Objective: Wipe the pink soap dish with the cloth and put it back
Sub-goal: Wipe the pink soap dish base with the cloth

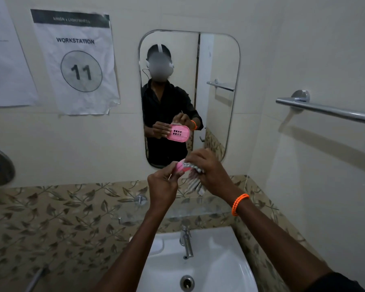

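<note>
Left hand [162, 182] with its grip closed round the pink soap dish [180, 167], held up before the mirror [217, 60] above the white sink [219, 268], right hand [209, 171] clutching the striped cloth [195, 175] pressed against the dish, orange bracelet [239, 203] on the right wrist

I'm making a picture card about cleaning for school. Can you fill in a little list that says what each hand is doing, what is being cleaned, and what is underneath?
left hand: left hand holds the pink plastic soap dish by one end
right hand: right hand presses a grey-and-white striped cloth against the dish
wrist: orange beaded band on the right wrist
underneath: white ceramic basin with a chrome tap
behind: rounded wall mirror reflecting the dish's slotted bottom
job so far: wiping going on, dish not yet put back
</note>
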